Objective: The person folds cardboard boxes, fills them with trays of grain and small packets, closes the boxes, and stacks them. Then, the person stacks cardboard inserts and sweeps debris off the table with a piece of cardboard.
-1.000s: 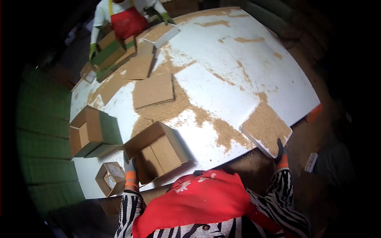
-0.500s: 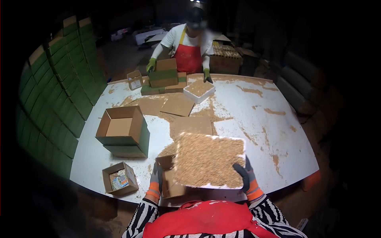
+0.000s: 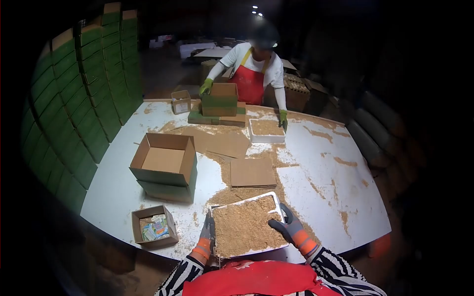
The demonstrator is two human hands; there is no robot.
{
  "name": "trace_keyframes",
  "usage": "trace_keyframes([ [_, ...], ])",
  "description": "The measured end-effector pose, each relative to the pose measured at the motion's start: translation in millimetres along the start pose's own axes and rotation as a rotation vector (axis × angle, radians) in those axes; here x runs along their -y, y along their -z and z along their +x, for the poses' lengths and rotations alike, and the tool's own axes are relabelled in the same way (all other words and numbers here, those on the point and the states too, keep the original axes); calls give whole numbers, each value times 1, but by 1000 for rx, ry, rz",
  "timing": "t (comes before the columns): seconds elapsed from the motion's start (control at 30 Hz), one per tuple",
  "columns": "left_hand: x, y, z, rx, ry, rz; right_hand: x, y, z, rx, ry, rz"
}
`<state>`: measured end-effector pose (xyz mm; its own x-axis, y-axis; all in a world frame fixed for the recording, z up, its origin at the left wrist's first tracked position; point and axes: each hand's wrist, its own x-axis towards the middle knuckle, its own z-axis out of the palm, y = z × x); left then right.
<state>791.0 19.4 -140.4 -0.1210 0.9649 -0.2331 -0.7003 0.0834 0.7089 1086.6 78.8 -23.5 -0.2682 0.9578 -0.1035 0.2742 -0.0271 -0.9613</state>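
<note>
A white tray point(image 3: 249, 224) full of brown sawdust-like material is between my hands, close to my red apron. My left hand point(image 3: 208, 237), in a grey and orange glove, holds its left side. Wrapped round the right edge is my right hand point(image 3: 291, 228), its thumb over the top. The open box that stood near my left hand is hidden now, and what lies under the tray cannot be made out. Beyond the tray, flat cardboard pieces point(image 3: 253, 172) lie on the white table point(image 3: 326, 192) among loose brown material.
An open green and brown box point(image 3: 165, 167) and a small box point(image 3: 154, 226) with packets stand left. Across the table, a person point(image 3: 249, 74) in green gloves touches another box point(image 3: 219, 101) and a filled white tray point(image 3: 267, 130). Green boxes point(image 3: 84, 93) are stacked far left.
The view has tilted up. The filled tray moved from the table's right front edge to in front of me. My left hand left the open box and took hold of the tray's left side.
</note>
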Motion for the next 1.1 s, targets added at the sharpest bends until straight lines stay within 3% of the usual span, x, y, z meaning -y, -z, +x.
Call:
trace_keyframes([
  [0.1, 1, 0, 1, -49, -66, 123, -10, -8, 8, 33, 39, -111],
  [0.13, 1, 2, 2, -68, -81, 196, -28, -10, 16, -61, 273, -248],
  [0.23, 10, 15, 10, -168, -109, 652, 16, 4, 15, 196, -79, -765],
  [0.37, -2, 2, 1, -269, -266, 1145, 2, -1, 41, 435, -189, -1165],
  [0.4, -11, -9, -5, -251, -263, 1200, -14, -2, 44, 410, -48, -1256],
  [0.47, -13, -17, -5, -230, -266, 1229, 0, -2, 50, 379, 124, -1221],
  [0.57, -18, -27, -5, -196, -214, 1248, 35, 16, 108, 229, 295, -606],
  [0.63, -39, -45, -17, -288, -180, 1180, 17, 24, 179, 182, 306, -500],
  [0.7, -52, -33, -23, -456, -538, 1425, -39, 26, 255, 196, 530, -863],
  [0.77, -93, -44, -50, -732, -673, 1707, -78, 12, 301, 217, 319, -1237],
  [0.83, -127, -15, -69, -930, -631, 1820, -114, 5, 336, 234, 197, -1305],
  [0.9, -153, 33, -92, -1060, -533, 1838, -134, 1, 347, 308, 321, -1294],
  [1.03, -174, 96, -92, -1039, 74, 1881, -110, -21, 319, 508, 341, -1512],
  [1.07, -173, 103, -78, -1036, 203, 1926, -126, -18, 316, 431, 588, -1619],
  [1.1, -173, 112, -63, -1027, 329, 1968, -123, -17, 319, 374, 632, -1569],
])
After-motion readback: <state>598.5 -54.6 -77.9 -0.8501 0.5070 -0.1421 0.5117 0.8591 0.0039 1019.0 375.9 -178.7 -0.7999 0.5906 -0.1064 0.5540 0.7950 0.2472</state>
